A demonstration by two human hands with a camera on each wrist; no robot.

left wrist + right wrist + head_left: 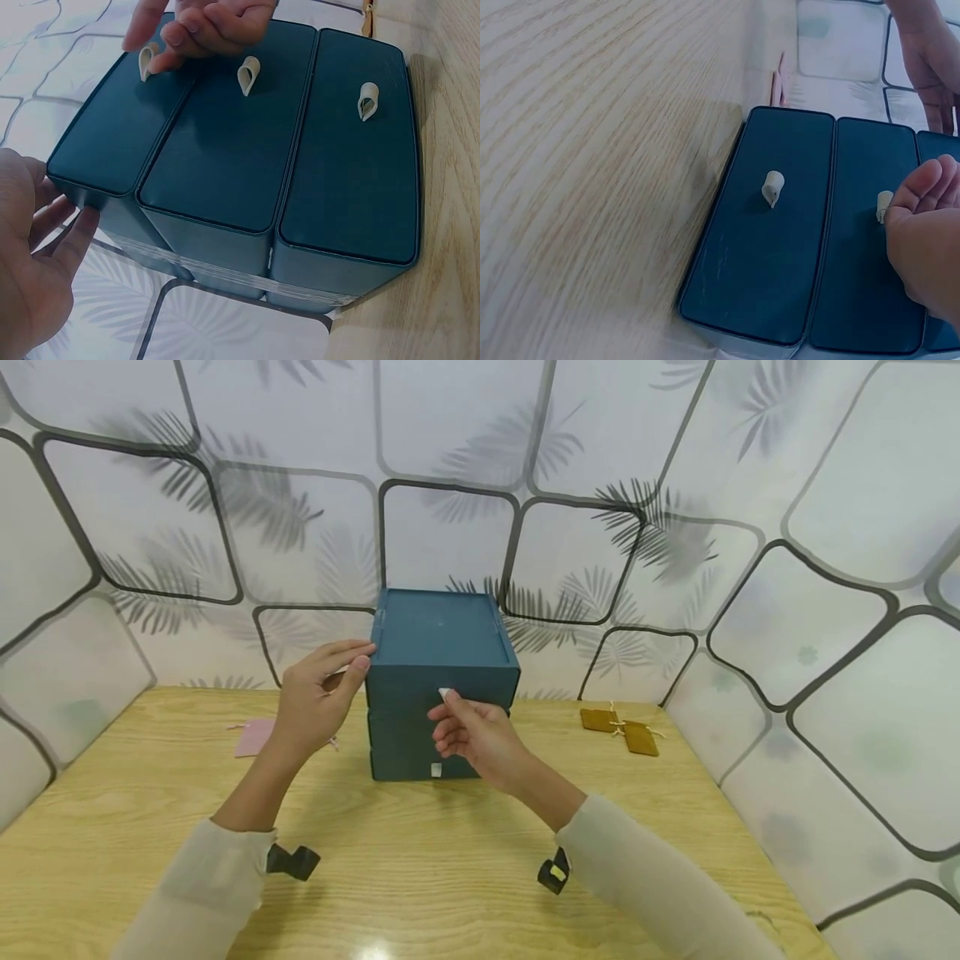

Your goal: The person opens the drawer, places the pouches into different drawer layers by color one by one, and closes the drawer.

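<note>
Pale walls (grey feathery leaves among dark rounded outlines) rise behind and beside a wood-grained table.

The left arm slants from 7 o'clock towards 1 o'clock in the head view, sleeved almost to the wrist. The left hand lies near 9 o'clock, fingers reaching towards 2 o'clock, thumb held apart below them. The right arm, also sleeved, slants in from 5 o'clock towards 10 o'clock. The right hand sits at 6 o'clock, its thumb and forefinger pinching, the other fingers curled below.
</note>
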